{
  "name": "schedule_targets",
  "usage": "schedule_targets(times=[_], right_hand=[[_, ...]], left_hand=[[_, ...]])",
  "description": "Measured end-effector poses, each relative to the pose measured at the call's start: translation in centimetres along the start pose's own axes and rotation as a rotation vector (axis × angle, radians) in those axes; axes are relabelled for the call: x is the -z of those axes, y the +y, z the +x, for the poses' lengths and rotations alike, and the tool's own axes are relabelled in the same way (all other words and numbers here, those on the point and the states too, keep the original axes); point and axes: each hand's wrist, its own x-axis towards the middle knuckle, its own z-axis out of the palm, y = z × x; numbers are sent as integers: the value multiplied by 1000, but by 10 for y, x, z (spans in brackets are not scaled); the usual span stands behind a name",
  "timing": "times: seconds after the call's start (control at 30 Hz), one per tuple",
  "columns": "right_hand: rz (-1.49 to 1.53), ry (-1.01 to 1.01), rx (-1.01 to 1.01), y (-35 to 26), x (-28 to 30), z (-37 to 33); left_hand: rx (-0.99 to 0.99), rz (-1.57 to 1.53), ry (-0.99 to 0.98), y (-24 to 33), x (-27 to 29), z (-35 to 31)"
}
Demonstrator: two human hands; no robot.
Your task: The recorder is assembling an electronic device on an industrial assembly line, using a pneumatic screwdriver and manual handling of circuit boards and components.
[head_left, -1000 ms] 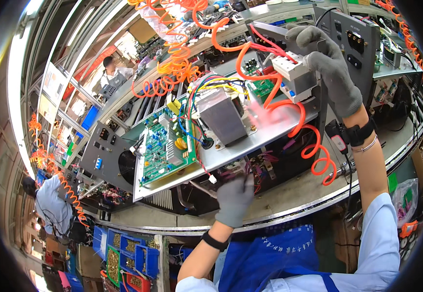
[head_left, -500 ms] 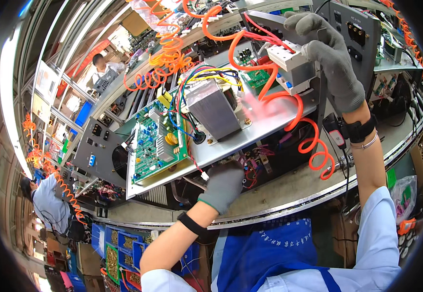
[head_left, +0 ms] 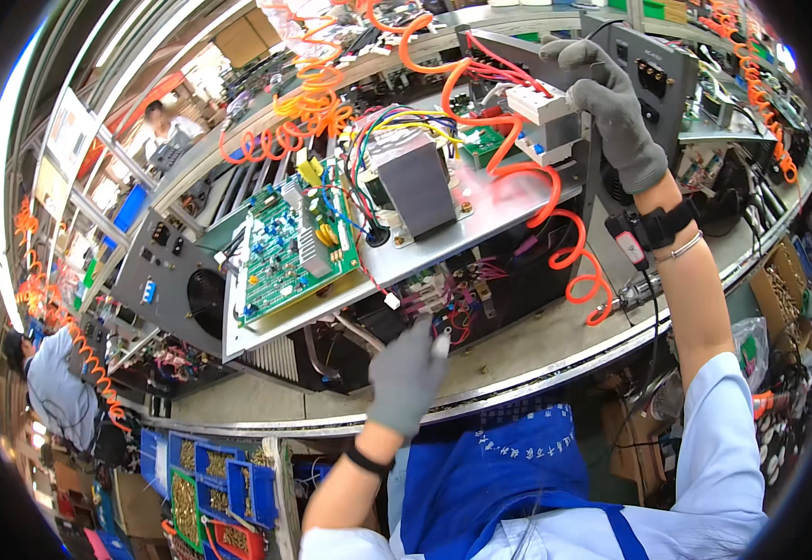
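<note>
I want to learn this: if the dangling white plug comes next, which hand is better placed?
Probably the left hand: it is close below the plug in the picture, though I can't tell if it holds something small. The right hand is farther away, up beside the block.

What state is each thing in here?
Metal plate: tilted.
Circuit board: mounted on the plate.
Transformer: mounted, wires attached.
White connector: dangling, unplugged.
Orange hose: coiled.
Left grip: fingers curled; hold unclear.
Right grip: fingers bent, at the plate's right end.
</note>
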Motion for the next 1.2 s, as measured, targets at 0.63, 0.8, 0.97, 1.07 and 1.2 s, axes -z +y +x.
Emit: schedule_targets(times=[0.63, 0.8, 0.97, 1.07, 1.2], right_hand=[[-222, 99, 62, -6, -12, -7], [-165, 110, 2, -7, -27, -6], [-120, 131, -49, -12, -42, -10], [-160, 68, -64, -17, -48, -9], [-307, 41, -174, -29, -47, -13]], left_hand=[[19, -454, 1085, -201, 76, 3], [71, -330, 1090, -214, 82, 3], [97, -234, 1117, -225, 81, 1], [105, -201, 1124, -228, 83, 1], [293, -223, 1077, -201, 87, -10]])
